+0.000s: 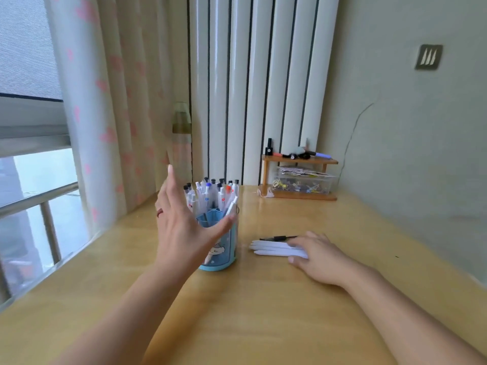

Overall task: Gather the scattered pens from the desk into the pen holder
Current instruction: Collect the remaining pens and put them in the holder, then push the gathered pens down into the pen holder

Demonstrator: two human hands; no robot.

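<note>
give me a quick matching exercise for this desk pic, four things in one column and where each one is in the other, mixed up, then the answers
Things:
1. pen holder
2. white pens
3. black pen
4. wooden shelf

Places:
A. lying on the desk just behind the white bundle
B. at the back of the desk by the wall
C. flat on the desk under the right hand
D. upright behind the raised left hand, full of pens

Pairs: 1-D, 2-C, 3-A, 4-B
</note>
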